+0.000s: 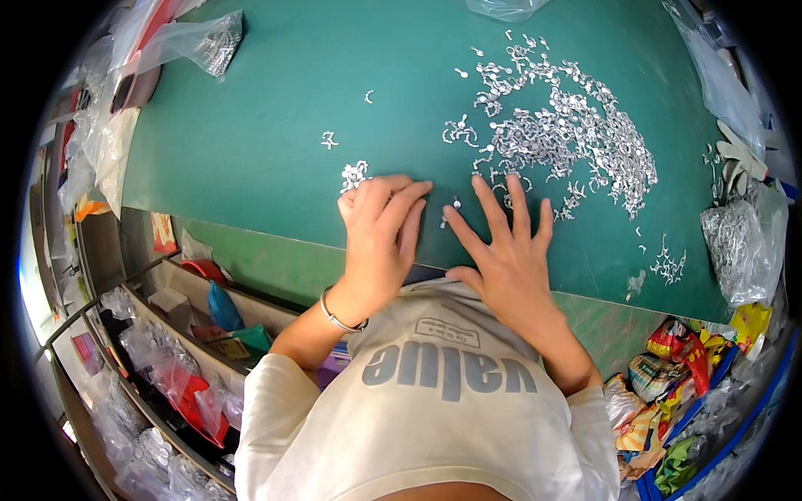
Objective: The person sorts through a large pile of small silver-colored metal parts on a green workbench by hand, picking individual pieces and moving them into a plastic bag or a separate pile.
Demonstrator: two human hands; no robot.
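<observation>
Small silver metal pieces, many curved or hook-like, lie in a large spread pile (576, 138) on a green tabletop (276, 108). My left hand (378, 230) rests near the front edge with its fingers curled. Beside its fingertips sits a small cluster of the same pieces (354, 174); what the fingers pinch, if anything, is hidden. My right hand (514, 259) lies flat with its fingers spread, the longer ones reaching the near edge of the pile. A couple of loose silver pieces (456, 203) lie just by its index fingertip.
A clear bag of metal parts (221, 46) lies at the far left, and another bag (739, 250) sits at the right edge near white gloves (739, 159). Below the table are a drawer-like shelf (217, 292) at left and colourful packets (660, 367) at right.
</observation>
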